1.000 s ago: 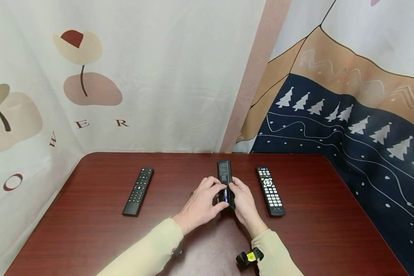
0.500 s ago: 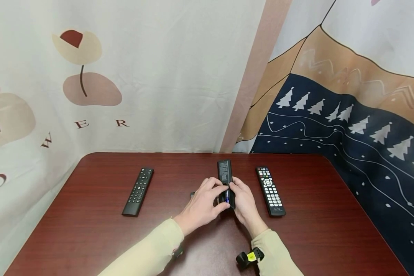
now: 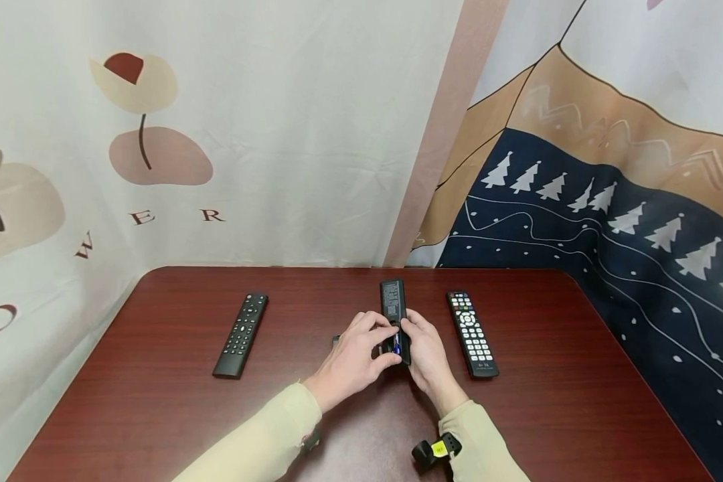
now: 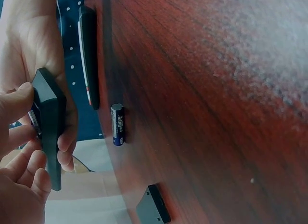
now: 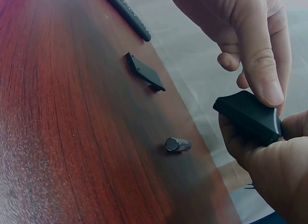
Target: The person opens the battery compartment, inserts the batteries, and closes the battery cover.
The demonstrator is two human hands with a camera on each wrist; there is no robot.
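Observation:
My right hand [image 3: 426,351] grips a black remote control [image 3: 391,299], back side up, its battery bay uncovered. A blue battery [image 3: 396,343] shows in the bay. My left hand [image 3: 352,358] pinches this battery between thumb and index finger, at its two ends. In the left wrist view, the remote is held up off the table, edge toward the camera. A second battery [image 4: 117,125] lies loose on the table below the hands. Near it is the detached black battery cover [image 5: 145,73], mostly hidden behind the left hand in the head view.
A black remote [image 3: 241,336] lies buttons up to the left, and another with white buttons [image 3: 472,335] to the right. The dark red table [image 3: 175,402] ends at a printed curtain [image 3: 301,167]. A black wrist camera [image 3: 430,452] is strapped at the right sleeve.
My left hand has shifted very slightly, and a corner of the cover now shows behind it. The remote and my right hand have hardly moved.

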